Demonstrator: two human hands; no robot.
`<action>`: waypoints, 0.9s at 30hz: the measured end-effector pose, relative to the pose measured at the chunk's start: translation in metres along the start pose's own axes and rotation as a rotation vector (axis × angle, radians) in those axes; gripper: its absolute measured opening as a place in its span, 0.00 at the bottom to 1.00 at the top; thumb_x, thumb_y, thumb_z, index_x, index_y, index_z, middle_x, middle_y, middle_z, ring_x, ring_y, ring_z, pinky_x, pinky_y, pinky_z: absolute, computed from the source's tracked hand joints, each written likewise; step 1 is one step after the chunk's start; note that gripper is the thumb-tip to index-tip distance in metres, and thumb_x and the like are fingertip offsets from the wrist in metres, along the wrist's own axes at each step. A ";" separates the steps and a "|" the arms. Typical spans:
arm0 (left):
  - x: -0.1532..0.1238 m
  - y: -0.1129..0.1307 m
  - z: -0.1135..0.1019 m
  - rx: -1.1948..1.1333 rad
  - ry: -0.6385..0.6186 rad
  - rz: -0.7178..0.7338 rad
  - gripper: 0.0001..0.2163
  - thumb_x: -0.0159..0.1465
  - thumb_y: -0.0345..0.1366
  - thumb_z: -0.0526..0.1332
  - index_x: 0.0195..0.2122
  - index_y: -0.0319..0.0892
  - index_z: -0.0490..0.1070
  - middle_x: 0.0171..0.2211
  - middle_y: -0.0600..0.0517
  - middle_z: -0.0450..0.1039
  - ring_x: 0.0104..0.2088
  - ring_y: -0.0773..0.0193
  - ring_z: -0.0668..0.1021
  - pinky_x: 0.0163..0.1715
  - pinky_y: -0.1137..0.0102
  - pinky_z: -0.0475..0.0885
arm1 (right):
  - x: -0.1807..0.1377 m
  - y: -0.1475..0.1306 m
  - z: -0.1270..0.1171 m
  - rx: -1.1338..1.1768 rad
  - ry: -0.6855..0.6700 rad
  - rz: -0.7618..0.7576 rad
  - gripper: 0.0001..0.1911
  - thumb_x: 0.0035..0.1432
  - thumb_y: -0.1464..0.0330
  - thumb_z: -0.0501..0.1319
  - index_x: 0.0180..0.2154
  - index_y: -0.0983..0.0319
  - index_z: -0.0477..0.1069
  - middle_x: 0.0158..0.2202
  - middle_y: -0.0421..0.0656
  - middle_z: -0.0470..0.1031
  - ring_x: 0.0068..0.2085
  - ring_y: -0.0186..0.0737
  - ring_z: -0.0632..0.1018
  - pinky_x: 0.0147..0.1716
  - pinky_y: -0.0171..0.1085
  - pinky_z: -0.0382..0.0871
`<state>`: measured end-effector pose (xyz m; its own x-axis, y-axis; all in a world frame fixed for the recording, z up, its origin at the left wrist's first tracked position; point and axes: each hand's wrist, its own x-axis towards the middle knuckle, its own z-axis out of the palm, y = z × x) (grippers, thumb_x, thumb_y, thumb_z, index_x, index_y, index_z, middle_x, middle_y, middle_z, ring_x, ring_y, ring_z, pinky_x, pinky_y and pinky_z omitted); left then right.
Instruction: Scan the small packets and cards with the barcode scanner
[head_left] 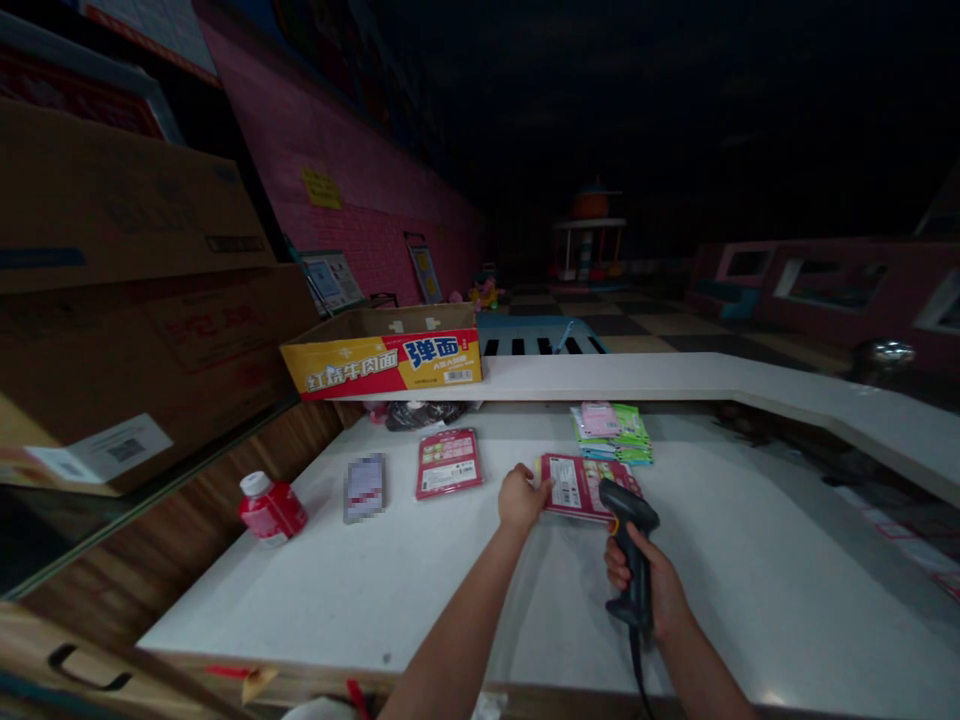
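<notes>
The likeliest trouble, as I judge it, is a slip of the red packet [579, 487]. The left hand [521, 497] grips it only at its left edge, so a nudge from the scanner [634, 545] could twist it out of that thin hold or slide it across the smooth white surface [420, 600]. The scanner's head hangs over the packet's right end, very close to it, and I cannot tell whether the two touch. A tilt of the wrist could also aim the head past the packet at the stack of green and pink packets [615, 432] just behind it. The cable [639, 670] trails down from the handle on the near side of the packet and could snag on the surface's front edge. The packet lies nearly flat, its left edge pinched in the left hand's fingers and the rest reaching right, clear of them. The right hand [658, 592] has its fingers clenched round the scanner's handle, near the packet but not on it. A second red packet [448, 462] lies left of the held one, and a red bottle [271, 508] stands well apart, further left.
</notes>
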<state>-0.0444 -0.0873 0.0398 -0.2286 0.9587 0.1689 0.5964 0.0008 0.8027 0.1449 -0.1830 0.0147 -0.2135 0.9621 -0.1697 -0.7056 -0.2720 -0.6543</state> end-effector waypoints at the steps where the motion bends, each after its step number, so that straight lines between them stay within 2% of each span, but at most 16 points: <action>1: 0.003 0.004 0.004 -0.007 0.003 -0.039 0.16 0.46 0.41 0.73 0.28 0.43 0.68 0.28 0.49 0.75 0.35 0.57 0.77 0.34 0.71 0.65 | 0.001 0.000 0.000 0.004 -0.004 0.001 0.20 0.48 0.55 0.70 0.26 0.61 0.65 0.18 0.34 0.61 0.17 0.26 0.60 0.15 0.27 0.57; 3: 0.008 0.007 0.010 -0.019 -0.004 -0.090 0.22 0.39 0.39 0.76 0.28 0.44 0.65 0.29 0.48 0.75 0.36 0.56 0.77 0.33 0.71 0.64 | 0.002 -0.001 0.000 0.014 -0.004 0.005 0.20 0.48 0.55 0.70 0.25 0.61 0.64 0.18 0.35 0.62 0.17 0.26 0.60 0.15 0.27 0.58; 5: 0.012 0.005 0.015 -0.028 -0.002 -0.110 0.23 0.37 0.36 0.77 0.27 0.44 0.63 0.30 0.49 0.75 0.37 0.56 0.77 0.33 0.71 0.65 | 0.003 -0.001 0.000 0.025 0.003 0.003 0.20 0.48 0.55 0.70 0.25 0.61 0.65 0.17 0.35 0.62 0.16 0.26 0.60 0.14 0.27 0.57; 11: 0.024 -0.007 0.019 -0.040 0.012 -0.155 0.17 0.39 0.31 0.75 0.22 0.44 0.66 0.28 0.50 0.75 0.38 0.57 0.78 0.36 0.71 0.67 | 0.005 0.002 -0.003 0.054 0.005 -0.023 0.19 0.48 0.55 0.70 0.29 0.61 0.68 0.18 0.34 0.62 0.16 0.27 0.61 0.14 0.28 0.57; 16: 0.028 -0.009 0.017 -0.046 -0.039 -0.188 0.10 0.43 0.28 0.71 0.17 0.43 0.68 0.21 0.51 0.74 0.31 0.59 0.79 0.32 0.70 0.67 | 0.009 0.002 -0.010 0.044 -0.028 0.012 0.19 0.48 0.55 0.70 0.30 0.61 0.69 0.18 0.34 0.63 0.16 0.28 0.62 0.14 0.29 0.58; 18: 0.028 -0.008 0.019 -0.148 -0.035 -0.214 0.11 0.43 0.26 0.70 0.15 0.42 0.68 0.17 0.52 0.71 0.27 0.60 0.78 0.30 0.71 0.67 | 0.010 0.002 -0.012 0.048 -0.037 0.011 0.18 0.49 0.55 0.70 0.31 0.61 0.69 0.18 0.34 0.63 0.17 0.28 0.62 0.14 0.29 0.58; 21: 0.025 -0.005 0.023 -0.421 -0.091 -0.282 0.09 0.44 0.26 0.69 0.16 0.41 0.69 0.14 0.54 0.69 0.22 0.62 0.76 0.26 0.71 0.67 | 0.009 0.001 -0.012 0.042 -0.055 0.003 0.17 0.50 0.55 0.69 0.31 0.61 0.69 0.19 0.34 0.63 0.17 0.28 0.62 0.14 0.28 0.59; 25: 0.020 0.002 0.019 -0.738 -0.307 -0.356 0.03 0.47 0.29 0.68 0.22 0.37 0.74 0.20 0.49 0.75 0.22 0.63 0.77 0.27 0.69 0.71 | 0.003 0.001 -0.007 0.049 -0.107 0.013 0.18 0.50 0.55 0.69 0.35 0.61 0.70 0.20 0.34 0.63 0.17 0.27 0.61 0.15 0.28 0.58; 27: 0.017 0.002 0.012 -0.918 -0.440 -0.386 0.05 0.47 0.28 0.68 0.26 0.36 0.76 0.24 0.47 0.78 0.25 0.63 0.78 0.30 0.68 0.73 | 0.000 0.002 -0.005 0.064 -0.135 0.015 0.18 0.51 0.55 0.68 0.37 0.61 0.71 0.20 0.34 0.62 0.17 0.27 0.61 0.15 0.27 0.58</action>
<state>-0.0379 -0.0680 0.0375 0.1276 0.9574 -0.2590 -0.3001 0.2862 0.9099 0.1466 -0.1837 0.0099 -0.3100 0.9478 -0.0753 -0.7427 -0.2908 -0.6031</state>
